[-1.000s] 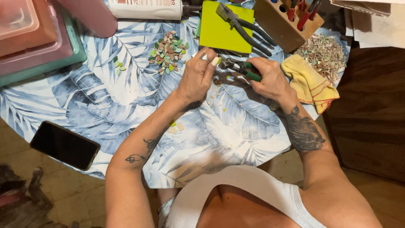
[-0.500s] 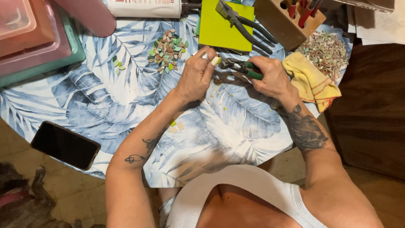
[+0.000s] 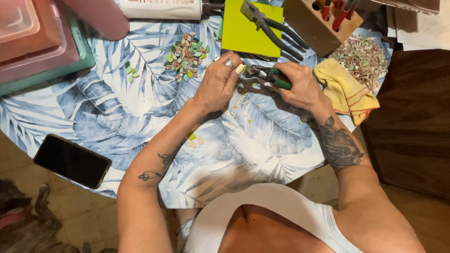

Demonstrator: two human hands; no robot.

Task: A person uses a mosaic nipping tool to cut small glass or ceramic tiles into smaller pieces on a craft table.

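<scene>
My right hand (image 3: 300, 86) grips green-handled nippers (image 3: 267, 75), their metal jaws pointing left toward my left hand (image 3: 220, 82). My left hand's fingers are pinched together right at the jaws, apparently on a small piece that is hidden from view. Both hands hover over the blue leaf-print tablecloth (image 3: 117, 117). A pile of small cut tile pieces (image 3: 185, 56) in green, pink and brown lies just left of my left hand. Tiny chips (image 3: 194, 139) lie on the cloth near my left forearm.
A yellow-green board (image 3: 246, 30) with black pliers (image 3: 269, 28) lies behind the hands. A wooden tool block (image 3: 321, 23), a heap of offcuts (image 3: 363, 58) and a yellow cloth (image 3: 344, 91) sit right. Stacked plastic trays (image 3: 37, 42) stand left; a black phone (image 3: 72, 160) rests near the table edge.
Both hands stay at the same spot with the nippers between them; only slight shifts of the fingers show.
</scene>
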